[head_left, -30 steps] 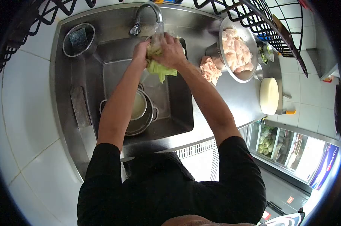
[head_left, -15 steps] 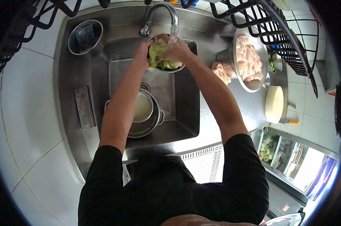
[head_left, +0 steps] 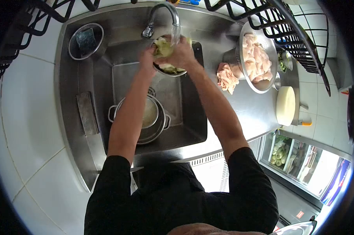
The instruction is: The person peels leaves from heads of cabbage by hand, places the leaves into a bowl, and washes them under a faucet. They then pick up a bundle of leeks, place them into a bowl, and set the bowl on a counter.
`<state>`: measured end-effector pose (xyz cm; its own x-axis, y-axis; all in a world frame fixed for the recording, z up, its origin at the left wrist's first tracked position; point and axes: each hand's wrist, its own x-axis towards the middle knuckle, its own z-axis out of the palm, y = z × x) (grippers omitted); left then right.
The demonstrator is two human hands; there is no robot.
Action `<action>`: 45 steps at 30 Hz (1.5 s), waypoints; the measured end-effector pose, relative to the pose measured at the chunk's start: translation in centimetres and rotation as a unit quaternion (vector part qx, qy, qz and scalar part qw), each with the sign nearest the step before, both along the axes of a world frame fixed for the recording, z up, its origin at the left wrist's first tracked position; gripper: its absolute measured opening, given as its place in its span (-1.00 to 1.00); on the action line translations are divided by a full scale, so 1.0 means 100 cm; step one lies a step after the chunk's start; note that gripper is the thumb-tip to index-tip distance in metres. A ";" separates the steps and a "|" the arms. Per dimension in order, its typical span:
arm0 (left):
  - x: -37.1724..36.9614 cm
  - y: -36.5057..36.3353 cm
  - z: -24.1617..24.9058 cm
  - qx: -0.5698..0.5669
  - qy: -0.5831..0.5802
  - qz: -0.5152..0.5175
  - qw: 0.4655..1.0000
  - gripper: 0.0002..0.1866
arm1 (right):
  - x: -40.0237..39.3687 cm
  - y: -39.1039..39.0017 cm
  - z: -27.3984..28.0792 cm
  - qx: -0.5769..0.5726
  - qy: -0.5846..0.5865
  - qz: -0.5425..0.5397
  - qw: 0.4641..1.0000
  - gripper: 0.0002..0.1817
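Both hands, left hand [head_left: 147, 58] and right hand [head_left: 183, 53], clasp crinkly pale-green lettuce [head_left: 163, 49]. It sits under the curved steel tap [head_left: 161, 15]. No writing is legible.

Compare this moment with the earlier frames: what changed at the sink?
Both hands, left hand and right hand, keep gripping the cabbage leaves under the faucet; the leaf hanging down a second ago is now gathered up over a bowl. Pot and chicken colander unchanged.

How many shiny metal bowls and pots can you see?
4, maybe more hidden. A small bowl sits at the sink's back-left corner, a pot in the basin, a bowl of leaves under the hands, and a colander of raw meat on the counter.
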<state>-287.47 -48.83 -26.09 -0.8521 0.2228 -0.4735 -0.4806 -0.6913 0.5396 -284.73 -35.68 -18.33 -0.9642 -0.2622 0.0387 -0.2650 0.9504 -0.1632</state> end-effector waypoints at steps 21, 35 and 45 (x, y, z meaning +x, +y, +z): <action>0.018 -0.003 -0.008 0.046 0.037 0.041 0.997 -0.65 | 0.007 -0.022 -0.003 -0.039 -0.070 -0.105 0.991 -0.41; 0.018 -0.008 -0.026 0.007 0.025 0.039 0.999 -0.63 | 0.026 -0.020 -0.016 -0.043 0.041 -0.043 0.997 0.04; 0.028 0.017 -0.005 -0.033 0.007 0.134 0.990 -0.67 | 0.026 -0.031 -0.021 -0.008 -0.014 -0.152 0.988 -0.25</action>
<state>-284.67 -47.16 -26.64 -0.8831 -0.0423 -0.4672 -0.2775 -0.7560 0.5929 -282.13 -38.78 -20.39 -0.9991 0.0400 0.0127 0.0370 0.9826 -0.1819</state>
